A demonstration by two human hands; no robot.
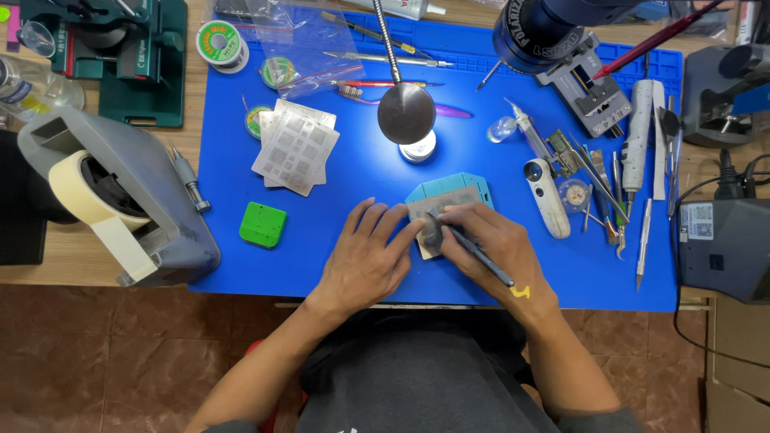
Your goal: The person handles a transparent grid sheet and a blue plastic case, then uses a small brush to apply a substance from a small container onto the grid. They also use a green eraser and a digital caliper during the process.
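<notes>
My left hand (365, 256) lies flat on the blue work mat (337, 265), its fingertips pressing the left edge of a thin metal stencil (437, 204). The stencil rests on a teal holder block (457, 186) at the mat's middle. My right hand (489, 244) grips a dark pen-shaped tool (481, 261), with its tip down on the stencil between both hands. The lower part of the stencil is hidden under my fingers.
A stack of metal stencils (295, 146) and a green square block (262, 224) lie left. A tape dispenser (112, 200) sits at the left edge. Tweezers and probes (618, 192), a white loupe (545, 196), a lamp head (406, 112) and a solder spool (222, 44) surround the work.
</notes>
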